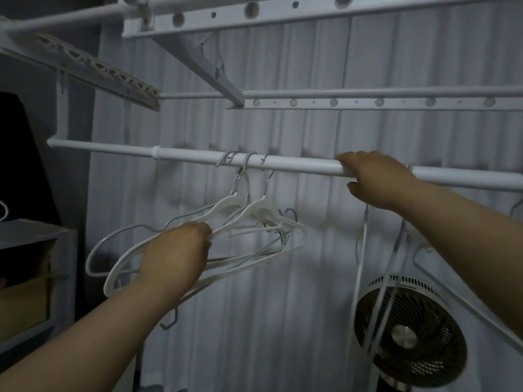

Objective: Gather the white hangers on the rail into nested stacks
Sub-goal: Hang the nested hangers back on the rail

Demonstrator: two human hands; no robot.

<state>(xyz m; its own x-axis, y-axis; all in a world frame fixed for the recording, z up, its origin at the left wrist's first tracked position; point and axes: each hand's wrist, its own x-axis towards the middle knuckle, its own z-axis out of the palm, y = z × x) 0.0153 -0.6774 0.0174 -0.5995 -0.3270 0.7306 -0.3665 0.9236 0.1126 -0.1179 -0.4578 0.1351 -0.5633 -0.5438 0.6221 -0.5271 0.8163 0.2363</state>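
- Nearest me, my left hand (pixel 175 256) is closed around the shoulders of a bunch of white hangers (pixel 254 216), gripping them.
- Those hangers hang by their metal hooks from the white rail (pixel 198 155), left of its middle, fanned and overlapping.
- My right hand (pixel 376 179) is curled over the rail further right, fingers wrapped on the tube.
- More hangers (pixel 396 256) dangle below that hand, in front of a round fan (pixel 407 332).
- At the left edge, a shelf (pixel 34 230) holds a cardboard box (pixel 25 301); I cannot tell its contents.
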